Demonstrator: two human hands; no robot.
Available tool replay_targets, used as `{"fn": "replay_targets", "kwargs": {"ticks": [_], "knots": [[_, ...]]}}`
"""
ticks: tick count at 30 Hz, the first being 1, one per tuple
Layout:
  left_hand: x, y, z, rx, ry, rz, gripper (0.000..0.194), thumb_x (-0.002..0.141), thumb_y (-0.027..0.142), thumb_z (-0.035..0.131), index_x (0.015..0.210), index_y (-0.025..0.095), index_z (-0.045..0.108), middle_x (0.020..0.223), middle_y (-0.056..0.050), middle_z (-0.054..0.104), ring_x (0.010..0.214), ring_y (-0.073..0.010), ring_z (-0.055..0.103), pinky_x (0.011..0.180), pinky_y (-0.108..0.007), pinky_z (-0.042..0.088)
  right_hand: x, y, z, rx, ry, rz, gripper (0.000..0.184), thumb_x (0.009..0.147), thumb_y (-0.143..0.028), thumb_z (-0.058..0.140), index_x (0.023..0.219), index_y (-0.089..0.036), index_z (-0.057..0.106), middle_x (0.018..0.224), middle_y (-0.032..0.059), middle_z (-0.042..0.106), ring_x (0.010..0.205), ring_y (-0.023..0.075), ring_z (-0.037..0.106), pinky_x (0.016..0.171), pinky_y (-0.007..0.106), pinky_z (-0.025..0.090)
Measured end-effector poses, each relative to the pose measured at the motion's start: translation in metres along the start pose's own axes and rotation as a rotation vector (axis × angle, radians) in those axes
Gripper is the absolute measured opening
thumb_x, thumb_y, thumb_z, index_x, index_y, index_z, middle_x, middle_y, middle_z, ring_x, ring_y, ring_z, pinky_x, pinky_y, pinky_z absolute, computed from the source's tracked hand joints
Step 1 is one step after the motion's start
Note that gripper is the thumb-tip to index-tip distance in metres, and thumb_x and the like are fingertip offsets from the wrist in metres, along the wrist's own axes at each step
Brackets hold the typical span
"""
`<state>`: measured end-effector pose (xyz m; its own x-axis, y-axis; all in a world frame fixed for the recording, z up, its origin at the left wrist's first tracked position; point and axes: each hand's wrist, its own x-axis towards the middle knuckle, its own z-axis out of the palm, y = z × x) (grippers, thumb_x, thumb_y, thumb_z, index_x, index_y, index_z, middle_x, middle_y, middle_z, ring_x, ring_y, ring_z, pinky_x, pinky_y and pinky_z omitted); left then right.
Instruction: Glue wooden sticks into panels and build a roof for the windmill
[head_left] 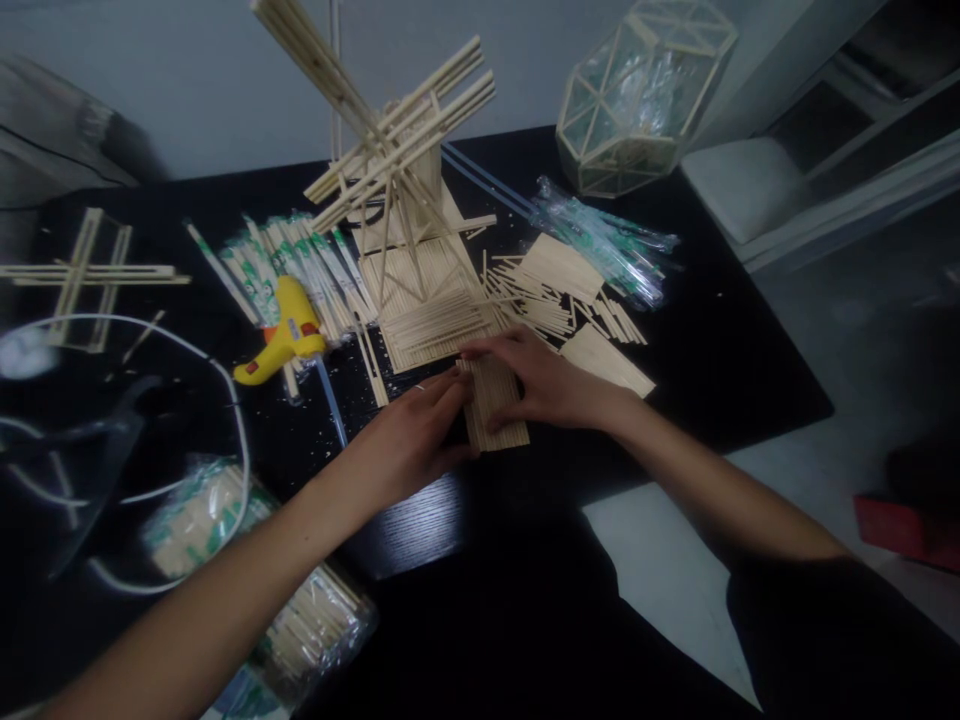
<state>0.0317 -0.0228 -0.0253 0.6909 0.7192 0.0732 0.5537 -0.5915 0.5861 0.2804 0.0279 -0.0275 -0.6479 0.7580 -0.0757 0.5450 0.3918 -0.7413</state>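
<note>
A small panel of wooden sticks laid side by side (495, 405) lies at the near edge of the table, between my two hands. My left hand (416, 435) grips its left edge, fingers bent and pressed together; a ring shows on one finger. Curled over the panel from the right is my right hand (551, 380), with its fingers at the far end and its thumb on the near part. Just beyond stands a windmill model made of sticks (427, 185), its crossed blades raised above a stick base (405, 275). Loose thin sticks (439, 320) lie on that base.
Left lie a yellow glue gun (289, 335), wrapped chopsticks (277, 255), a stick cross frame (75, 275), a white cable (238, 420) and dark pliers-like tool (112, 440). Right are cut sticks (540, 310), thin wood sheets (607, 362), plastic wrappers (600, 240) and a faceted glass terrarium-like case (645, 95).
</note>
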Motion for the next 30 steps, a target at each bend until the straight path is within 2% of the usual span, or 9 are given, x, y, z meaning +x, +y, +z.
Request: {"fn": "replay_targets", "kwargs": {"ticks": [11, 16, 19, 30], "knots": [[0.0004, 0.0013, -0.0007, 0.008, 0.003, -0.001, 0.054, 0.089, 0.025, 0.081, 0.134, 0.020, 0.051, 0.152, -0.018, 0.059, 0.143, -0.0338, 0.059, 0.114, -0.051, 0.056, -0.0001, -0.0041, -0.0008, -0.022, -0.012, 0.026, 0.091, 0.069, -0.029, 0.098, 0.150, -0.030, 0.056, 0.140, 0.0099, 0.063, 0.136, 0.0346, 0.048, 0.119, 0.058, 0.043], [0.0007, 0.0014, -0.0014, 0.004, 0.008, 0.009, 0.053, 0.089, 0.024, 0.081, 0.133, 0.020, 0.051, 0.152, -0.019, 0.058, 0.142, -0.0340, 0.059, 0.114, -0.051, 0.056, 0.0005, -0.0034, -0.0005, -0.026, -0.010, 0.023, 0.092, 0.067, -0.029, 0.100, 0.149, -0.026, 0.057, 0.140, 0.0117, 0.063, 0.136, 0.0348, 0.048, 0.120, 0.057, 0.042], [0.0007, 0.0013, -0.0018, 0.008, 0.003, 0.009, 0.051, 0.089, 0.025, 0.081, 0.131, 0.019, 0.051, 0.152, -0.020, 0.058, 0.143, -0.0342, 0.058, 0.115, -0.051, 0.056, 0.0001, -0.0029, -0.0005, -0.019, -0.005, 0.011, 0.091, 0.068, -0.029, 0.099, 0.148, -0.029, 0.057, 0.140, 0.0103, 0.063, 0.136, 0.0348, 0.048, 0.119, 0.059, 0.041], [0.0005, -0.0001, 0.0007, 0.032, 0.027, 0.032, 0.057, 0.087, 0.023, 0.083, 0.135, 0.018, 0.052, 0.152, -0.019, 0.058, 0.144, -0.0345, 0.058, 0.116, -0.052, 0.055, 0.0004, 0.0010, 0.0011, -0.005, 0.003, -0.006, 0.090, 0.068, -0.033, 0.099, 0.147, -0.027, 0.058, 0.138, 0.0110, 0.063, 0.135, 0.0354, 0.048, 0.118, 0.059, 0.042]]}}
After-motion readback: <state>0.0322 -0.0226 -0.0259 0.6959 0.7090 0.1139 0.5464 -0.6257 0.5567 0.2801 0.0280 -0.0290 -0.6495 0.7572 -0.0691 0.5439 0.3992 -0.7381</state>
